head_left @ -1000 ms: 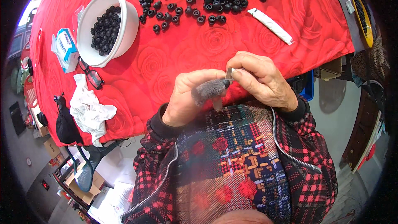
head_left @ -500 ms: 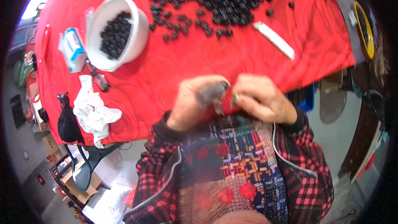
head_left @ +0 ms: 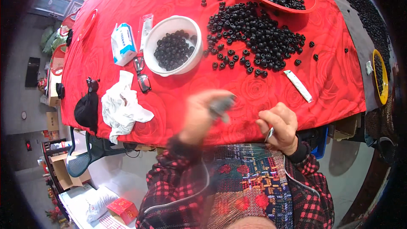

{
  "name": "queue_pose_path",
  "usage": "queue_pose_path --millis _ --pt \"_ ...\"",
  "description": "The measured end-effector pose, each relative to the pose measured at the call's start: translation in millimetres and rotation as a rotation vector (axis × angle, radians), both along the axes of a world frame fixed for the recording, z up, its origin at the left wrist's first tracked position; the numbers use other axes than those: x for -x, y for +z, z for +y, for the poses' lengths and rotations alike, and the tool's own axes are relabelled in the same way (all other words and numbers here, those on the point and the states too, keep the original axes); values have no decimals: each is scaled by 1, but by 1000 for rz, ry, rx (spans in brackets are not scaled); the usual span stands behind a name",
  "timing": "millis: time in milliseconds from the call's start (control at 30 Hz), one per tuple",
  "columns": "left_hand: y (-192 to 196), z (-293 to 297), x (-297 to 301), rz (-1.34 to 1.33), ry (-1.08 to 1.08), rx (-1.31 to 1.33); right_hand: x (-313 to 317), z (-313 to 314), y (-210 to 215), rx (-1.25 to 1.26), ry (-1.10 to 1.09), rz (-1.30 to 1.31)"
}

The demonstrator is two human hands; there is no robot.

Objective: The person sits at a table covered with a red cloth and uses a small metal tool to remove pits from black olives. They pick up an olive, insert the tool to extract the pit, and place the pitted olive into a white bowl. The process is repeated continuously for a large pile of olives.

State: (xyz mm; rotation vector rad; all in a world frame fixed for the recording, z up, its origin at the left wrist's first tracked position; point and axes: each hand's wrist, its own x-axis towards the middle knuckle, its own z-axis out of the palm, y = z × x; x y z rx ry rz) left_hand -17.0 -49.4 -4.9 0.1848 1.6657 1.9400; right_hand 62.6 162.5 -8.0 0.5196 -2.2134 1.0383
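Note:
My left hand [head_left: 198,116] is smeared by motion over the near edge of the red cloth. Its fingers are closed round a dark grey object [head_left: 221,106], too blurred to name. To its right, apart from it, my right hand [head_left: 280,126] has its fingers curled in. A thin, shiny metal piece [head_left: 270,133] sticks out below its fingers; most of it is hidden. Beyond my hands lies a loose heap of small black ring-like parts [head_left: 263,38]. More such parts fill the bottom of a white bowl [head_left: 194,61].
A red bowl [head_left: 311,0] of black parts stands at the far side. A white packet [head_left: 298,86] lies at right. Glasses [head_left: 143,82], a white cloth [head_left: 123,110], a blue-white box [head_left: 124,44] and a black pouch [head_left: 86,111] lie at left. A yellow tray [head_left: 383,91] sits far right.
My hands have moved apart, the right one away to the right. The view has shifted, so the bowl and heap sit lower and the red bowl shows.

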Motion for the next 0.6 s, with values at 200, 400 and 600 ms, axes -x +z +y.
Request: queue_pose_path --millis 200,400,600 --pt "51 -69 100 672 486 402 -6 3 -12 92 -130 -153" --pt "43 -35 86 1243 563 582 -11 8 -12 88 -163 -173" --pt "-30 19 66 1183 97 703 -14 6 -10 85 -122 -190"
